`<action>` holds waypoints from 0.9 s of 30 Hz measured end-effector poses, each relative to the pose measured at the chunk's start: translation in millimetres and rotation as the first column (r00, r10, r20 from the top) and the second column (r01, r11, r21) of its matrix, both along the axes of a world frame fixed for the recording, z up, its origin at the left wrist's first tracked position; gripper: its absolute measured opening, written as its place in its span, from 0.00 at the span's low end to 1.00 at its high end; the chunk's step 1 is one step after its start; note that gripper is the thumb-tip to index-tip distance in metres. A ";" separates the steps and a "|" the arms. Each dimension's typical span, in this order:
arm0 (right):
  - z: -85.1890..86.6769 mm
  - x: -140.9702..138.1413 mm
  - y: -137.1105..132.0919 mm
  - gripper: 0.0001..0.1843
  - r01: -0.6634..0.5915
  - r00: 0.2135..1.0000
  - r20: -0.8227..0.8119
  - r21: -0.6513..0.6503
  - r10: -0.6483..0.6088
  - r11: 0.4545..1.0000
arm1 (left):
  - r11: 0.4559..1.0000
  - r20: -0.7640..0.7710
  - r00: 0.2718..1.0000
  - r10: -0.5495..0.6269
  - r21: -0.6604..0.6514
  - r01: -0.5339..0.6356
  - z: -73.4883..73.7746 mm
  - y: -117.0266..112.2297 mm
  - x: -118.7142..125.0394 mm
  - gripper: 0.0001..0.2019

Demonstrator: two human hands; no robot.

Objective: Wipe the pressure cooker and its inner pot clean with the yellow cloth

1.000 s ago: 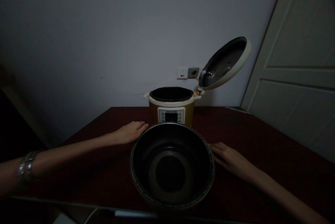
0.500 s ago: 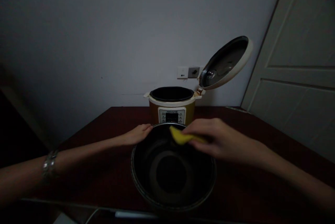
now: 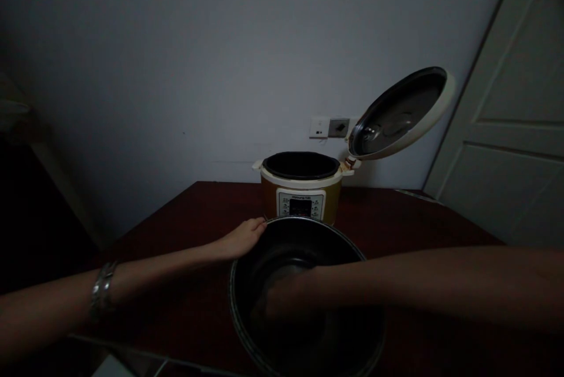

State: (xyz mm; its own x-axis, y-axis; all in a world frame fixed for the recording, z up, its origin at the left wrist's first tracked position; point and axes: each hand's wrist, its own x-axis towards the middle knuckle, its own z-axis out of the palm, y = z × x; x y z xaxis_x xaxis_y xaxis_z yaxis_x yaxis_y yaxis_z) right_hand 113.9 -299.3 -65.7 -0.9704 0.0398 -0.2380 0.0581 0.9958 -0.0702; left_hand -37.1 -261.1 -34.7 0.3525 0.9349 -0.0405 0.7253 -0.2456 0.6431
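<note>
A dark round inner pot [image 3: 304,236] stands tilted toward me at the front of the table, its mouth facing me. My left hand [image 3: 244,239] grips its upper left rim, the fingers closed over the edge. Deep inside the pot is my right hand [image 3: 286,296], smeared by motion and in shadow. It looks closed; the yellow cloth it held half a second ago is hidden beneath it. Behind the pot sits a white and gold electric pressure cooker [image 3: 300,186], its lid [image 3: 403,113] raised on the right.
The dark red table [image 3: 211,206] runs back to a pale wall [image 3: 176,60]. Wall sockets [image 3: 328,127] sit behind the cooker. A pale panelled door [image 3: 520,130] is on the right. A whitish object [image 3: 110,367] lies below the table's front edge.
My right hand has gone from the pot's upper right side down into its middle, and the yellow cloth is out of sight. My left hand keeps the rim. The view has shifted slightly.
</note>
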 end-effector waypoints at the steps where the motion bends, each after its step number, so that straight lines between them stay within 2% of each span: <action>1: 0.6 -1.8 5.1 0.16 -0.033 0.999 0.016 0.026 0.033 0.999 | 1.000 -0.005 1.000 -0.005 0.010 0.005 -0.1 0.1 0.1 0.20; 2: 1.5 -2.9 11.8 0.17 -0.053 0.998 0.030 0.051 0.051 0.997 | 1.000 -0.013 1.000 -0.007 0.020 0.008 0.1 0.0 0.4 0.20; 5: 6.5 2.4 36.9 0.18 0.113 0.993 0.027 0.079 -0.116 0.990 | 0.999 -0.048 0.999 -0.008 0.042 0.010 2.2 -1.2 2.4 0.20; 8: 12.5 21.6 53.2 0.15 0.321 0.926 0.187 0.067 -0.328 0.945 | 0.998 -0.080 0.997 0.008 0.063 -0.003 3.6 -2.1 4.1 0.20; 10: 13.0 35.8 50.5 0.12 0.376 0.871 0.324 0.045 -0.370 0.925 | 0.997 -0.084 0.996 0.011 0.071 -0.005 2.9 -1.8 4.2 0.20; 13: 3.5 43.9 27.7 0.08 0.349 0.843 0.470 -0.107 -0.262 0.931 | 0.998 -0.067 0.997 0.025 0.061 -0.021 0.3 -0.2 3.3 0.20; 16: -13.5 27.2 2.8 0.06 0.194 0.895 0.439 -0.224 -0.079 0.955 | 0.998 -0.052 0.998 0.045 0.048 -0.043 -1.9 1.4 2.4 0.19; 18: -20.7 7.2 -2.0 0.05 0.078 0.942 0.336 -0.174 -0.015 0.982 | 0.997 -0.050 0.997 0.052 0.062 -0.049 -2.8 2.2 2.2 0.19; 21: -16.4 -17.2 15.0 0.16 0.050 0.978 0.209 -0.108 -0.026 0.993 | 0.994 -0.049 0.998 0.035 0.101 -0.030 -3.6 3.1 2.0 0.19; 23: -5.8 -19.7 36.2 0.19 0.139 0.975 0.188 -0.088 -0.121 0.986 | 0.993 -0.055 0.998 0.024 0.117 -0.017 -4.1 3.7 1.7 0.19; 24: -0.2 -15.8 46.6 0.18 0.228 0.958 0.199 -0.089 -0.207 0.970 | 0.993 -0.058 0.998 0.022 0.120 -0.015 -4.4 4.0 1.6 0.19; 27: 10.1 10.4 65.5 0.09 0.515 0.845 0.248 -0.147 -0.473 0.844 | 0.993 -0.061 0.998 0.015 0.122 -0.008 -5.0 4.8 1.1 0.18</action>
